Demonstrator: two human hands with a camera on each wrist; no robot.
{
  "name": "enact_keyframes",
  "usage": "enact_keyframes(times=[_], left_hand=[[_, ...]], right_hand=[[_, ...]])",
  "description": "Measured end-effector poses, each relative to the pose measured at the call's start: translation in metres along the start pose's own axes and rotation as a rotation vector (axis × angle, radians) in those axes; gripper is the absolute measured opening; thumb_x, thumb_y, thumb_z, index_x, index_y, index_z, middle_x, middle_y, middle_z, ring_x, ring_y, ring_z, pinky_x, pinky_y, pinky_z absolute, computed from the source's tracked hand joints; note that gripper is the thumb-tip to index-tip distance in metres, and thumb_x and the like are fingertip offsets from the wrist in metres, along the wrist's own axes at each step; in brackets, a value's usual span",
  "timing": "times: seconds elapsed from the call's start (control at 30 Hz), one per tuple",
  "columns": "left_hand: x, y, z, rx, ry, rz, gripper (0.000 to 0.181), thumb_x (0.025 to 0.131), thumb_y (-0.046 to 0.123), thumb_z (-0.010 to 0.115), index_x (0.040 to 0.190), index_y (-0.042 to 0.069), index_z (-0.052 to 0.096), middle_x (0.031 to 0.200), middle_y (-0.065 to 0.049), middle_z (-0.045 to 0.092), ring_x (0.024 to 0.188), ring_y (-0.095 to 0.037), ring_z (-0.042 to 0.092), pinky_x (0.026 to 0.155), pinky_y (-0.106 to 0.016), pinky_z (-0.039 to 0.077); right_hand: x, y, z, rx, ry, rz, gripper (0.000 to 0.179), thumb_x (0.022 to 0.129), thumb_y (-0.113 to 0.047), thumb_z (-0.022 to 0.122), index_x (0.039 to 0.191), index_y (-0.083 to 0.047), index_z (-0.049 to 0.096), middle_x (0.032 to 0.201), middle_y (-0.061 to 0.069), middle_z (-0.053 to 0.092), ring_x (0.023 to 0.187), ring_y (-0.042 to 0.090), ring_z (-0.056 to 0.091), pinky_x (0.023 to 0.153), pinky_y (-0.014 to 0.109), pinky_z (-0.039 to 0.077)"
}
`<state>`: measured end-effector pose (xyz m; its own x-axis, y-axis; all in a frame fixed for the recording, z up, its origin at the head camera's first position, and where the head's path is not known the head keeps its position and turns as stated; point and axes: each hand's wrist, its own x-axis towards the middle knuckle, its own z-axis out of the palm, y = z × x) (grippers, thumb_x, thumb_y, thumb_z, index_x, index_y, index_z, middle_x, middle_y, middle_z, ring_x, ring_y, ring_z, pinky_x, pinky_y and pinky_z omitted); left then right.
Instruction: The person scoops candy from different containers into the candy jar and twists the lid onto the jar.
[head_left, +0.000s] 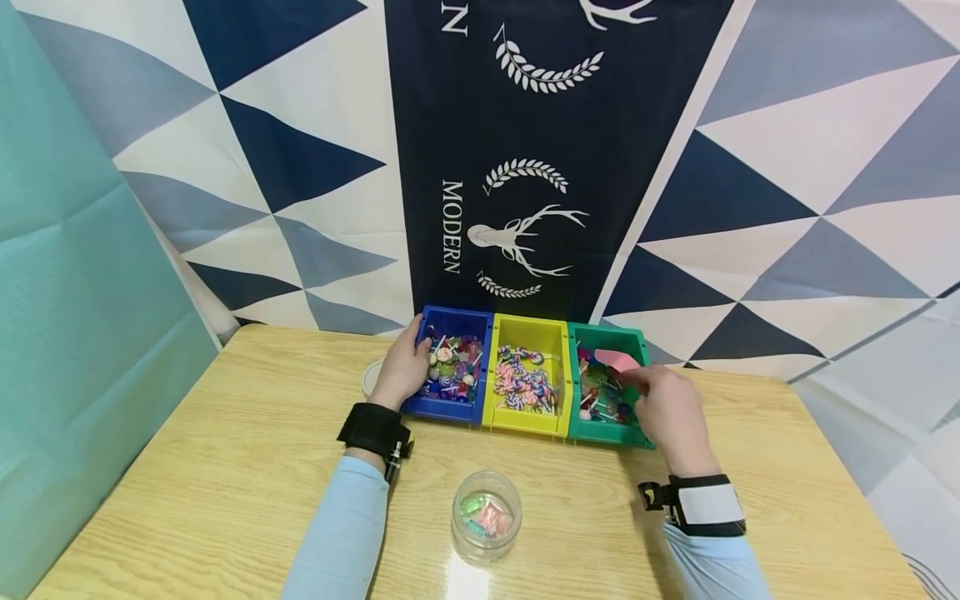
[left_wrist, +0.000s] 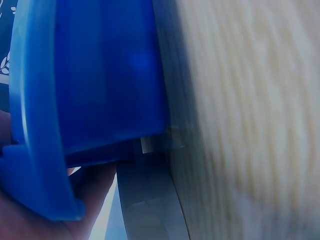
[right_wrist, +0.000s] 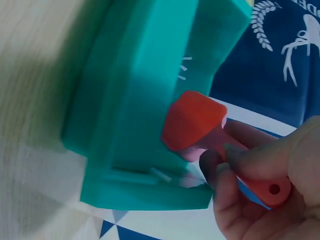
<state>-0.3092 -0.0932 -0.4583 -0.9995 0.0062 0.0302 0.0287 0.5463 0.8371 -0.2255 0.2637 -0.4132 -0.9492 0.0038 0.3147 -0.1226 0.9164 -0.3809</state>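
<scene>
My left hand [head_left: 403, 367] grips the left rim of the blue bin [head_left: 442, 408], thumb over the edge and fingers underneath on the outside. Wrapped candies and lollipops lie in that bin. In my right hand [head_left: 675, 412] I pinch the handle of a pink scoop [right_wrist: 200, 125], whose head is tilted inside the green bin [right_wrist: 145, 75]. Lollipops and dark wrapped candies [head_left: 600, 400] lie around it. Between them, the yellow bin [head_left: 528, 329] holds striped lollipops [head_left: 525, 383]. What the scoop carries cannot be seen.
A clear round jar [head_left: 486, 517] with green and pink wrapped candies stands at the front of the wooden table [head_left: 225, 475]. A whitish round lid [head_left: 371, 377] lies partly behind my left hand. Patterned cloth [head_left: 315, 167] hangs close behind the bins.
</scene>
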Motion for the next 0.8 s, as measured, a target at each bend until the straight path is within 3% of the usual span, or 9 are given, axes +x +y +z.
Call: enact_keyframes(times=[0.1, 0.37, 0.6, 0.8], left_hand=[[0.000, 0.001, 0.000, 0.004, -0.003, 0.000, 0.055, 0.110, 0.018, 0.038, 0.161, 0.012, 0.019, 0.161, -0.016, 0.027, 0.146, -0.034, 0.028, 0.119, -0.048, 0.026], [0.000, 0.001, 0.000, 0.003, -0.002, -0.005, 0.055, 0.110, 0.018, 0.038, 0.161, 0.012, 0.018, 0.161, -0.015, 0.027, 0.146, -0.033, 0.028, 0.119, -0.047, 0.026], [0.000, 0.000, -0.001, -0.003, 0.000, 0.001, 0.055, 0.110, 0.018, 0.038, 0.161, 0.011, 0.019, 0.161, -0.015, 0.027, 0.146, -0.033, 0.028, 0.119, -0.048, 0.026], [0.000, 0.000, 0.000, 0.017, 0.015, 0.024, 0.054, 0.109, 0.016, 0.039, 0.160, 0.009, 0.021, 0.160, -0.017, 0.029, 0.146, -0.033, 0.029, 0.119, -0.047, 0.026]], right_hand=[[0.000, 0.000, 0.003, -0.014, 0.004, 0.009, 0.040, 0.078, 0.020, 0.049, 0.107, 0.007, 0.074, 0.093, 0.022, 0.069, 0.075, 0.032, 0.056, 0.065, 0.045, 0.049], [0.000, -0.003, 0.003, -0.005, -0.064, 0.021, 0.034, 0.080, 0.015, 0.052, 0.103, 0.005, 0.076, 0.099, 0.023, 0.071, 0.088, 0.038, 0.064, 0.072, 0.054, 0.054], [0.000, -0.008, 0.000, -0.002, -0.114, 0.034, 0.030, 0.083, 0.010, 0.055, 0.104, 0.005, 0.076, 0.097, 0.022, 0.072, 0.073, 0.030, 0.055, 0.054, 0.032, 0.037], [-0.001, -0.008, -0.006, 0.063, -0.135, 0.038, 0.019, 0.094, 0.003, 0.059, 0.105, 0.006, 0.074, 0.094, 0.020, 0.073, 0.069, 0.022, 0.062, 0.053, 0.029, 0.046]])
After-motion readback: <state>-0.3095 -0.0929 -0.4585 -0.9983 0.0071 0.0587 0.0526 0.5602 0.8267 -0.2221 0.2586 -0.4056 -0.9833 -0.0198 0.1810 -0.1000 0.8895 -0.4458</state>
